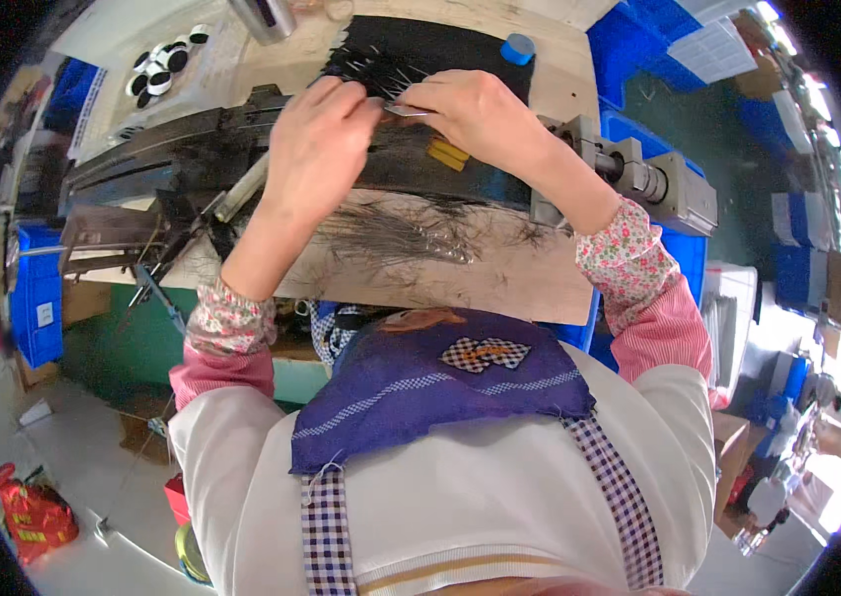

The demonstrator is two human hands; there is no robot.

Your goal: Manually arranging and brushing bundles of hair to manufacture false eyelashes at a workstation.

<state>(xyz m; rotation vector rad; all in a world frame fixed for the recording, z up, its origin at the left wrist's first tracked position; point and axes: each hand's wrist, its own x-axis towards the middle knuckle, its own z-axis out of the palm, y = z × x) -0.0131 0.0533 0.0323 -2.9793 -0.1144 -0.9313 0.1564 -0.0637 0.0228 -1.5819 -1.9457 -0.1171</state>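
Over the workbench, my left hand (323, 134) is closed, its fingertips pinched together near my right fingertips. Whatever it holds is hidden or too small to make out. My right hand (470, 107) grips a small flat metal piece (407, 109) between thumb and fingers, its end pointing toward my left hand. Behind both hands lies a black mat (480, 55) with a heap of thin pale and dark wire-like strands (381, 72). A yellow block (448, 153) sits on the dark machine bed (406, 164) below my right wrist.
Loose fine dark strands (391, 233) litter the wooden bench (530, 273) on my side. A metal cylinder unit (644, 179) stands at right, a dark machine arm (157, 159) at left. A clear tray (212, 74) holds several black-and-white caps. A blue round container (517, 50) rests at the back.
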